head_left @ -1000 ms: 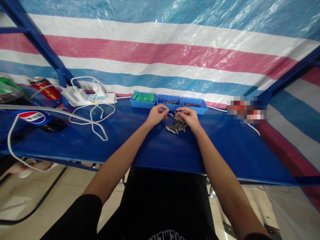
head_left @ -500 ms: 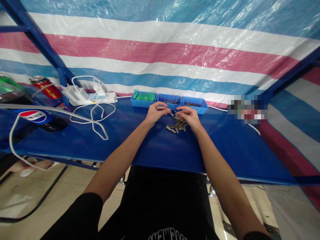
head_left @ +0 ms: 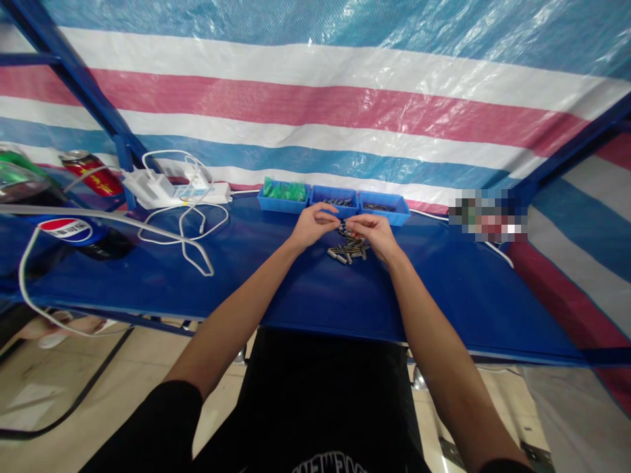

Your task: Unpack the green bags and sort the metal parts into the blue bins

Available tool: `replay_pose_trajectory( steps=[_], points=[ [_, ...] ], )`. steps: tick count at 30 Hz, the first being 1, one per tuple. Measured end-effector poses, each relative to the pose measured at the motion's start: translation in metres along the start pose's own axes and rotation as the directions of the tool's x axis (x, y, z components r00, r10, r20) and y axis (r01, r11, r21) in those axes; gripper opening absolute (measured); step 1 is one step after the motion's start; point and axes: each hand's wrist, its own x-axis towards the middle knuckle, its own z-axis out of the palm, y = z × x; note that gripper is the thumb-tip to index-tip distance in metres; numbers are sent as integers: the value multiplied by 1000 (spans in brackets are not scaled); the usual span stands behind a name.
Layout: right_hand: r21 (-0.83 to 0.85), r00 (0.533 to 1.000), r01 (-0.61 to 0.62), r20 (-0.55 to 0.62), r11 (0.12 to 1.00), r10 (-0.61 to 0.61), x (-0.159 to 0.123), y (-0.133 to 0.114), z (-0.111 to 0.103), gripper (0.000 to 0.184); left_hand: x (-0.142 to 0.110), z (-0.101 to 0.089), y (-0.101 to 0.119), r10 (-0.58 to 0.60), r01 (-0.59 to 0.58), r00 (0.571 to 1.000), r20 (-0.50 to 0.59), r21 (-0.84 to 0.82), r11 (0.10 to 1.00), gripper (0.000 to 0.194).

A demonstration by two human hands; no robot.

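Note:
My left hand and my right hand meet fingertip to fingertip over the blue table, both pinched closed. A small piece seems to be between them, too tiny and blurred to name. Right below lies a pile of small metal cylinders and pins, partly covered by my right fingers. Just behind my hands stand three blue bins in a row: the left bin holds green plastic bags, the middle bin small metal pieces, the right bin thin dark metal pieces.
A white power strip with chargers and loose white cables lies at the left. Further left are a Pepsi bottle and a red can. A striped sheet hangs behind the blue table.
My hands have come closer together, with their fingertips now nearly touching. They sit slightly lower, nearer the metal pile. The bins and the pile look the same.

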Motion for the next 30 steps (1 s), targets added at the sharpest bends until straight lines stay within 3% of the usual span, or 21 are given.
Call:
replay_pose_trajectory(
  steps=[6,10,13,15,17,19,24,30],
  points=[
    [0,1000,6,30,1000,-6,-1,3,1,37,0,2,-6,30,-31,999,19,85,996,38],
    [-45,995,59,-73,997,-63,4,6,-2,37,-1,2,-9,106,-99,994,-2,332,938,20],
    [-108,958,143,-233,984,-165,12,9,-9,36,-5,4,-7,165,-221,974,154,515,828,18],
    [-136,905,194,-358,972,-231,16,12,-16,38,-7,7,-6,183,-329,937,299,571,752,26],
    [-146,862,223,-433,964,-265,19,16,-24,48,-8,10,-6,184,-416,894,408,605,679,36],
    [-135,847,217,-467,967,-255,21,19,-30,57,-8,11,-7,173,-464,869,463,643,609,42],
    [-113,875,164,-442,980,-198,20,21,-30,52,-2,3,-11,155,-503,852,500,703,503,33],
    [-107,885,150,-429,983,-181,17,16,-22,47,11,-3,-22,175,-463,883,435,748,476,20]
  ],
)
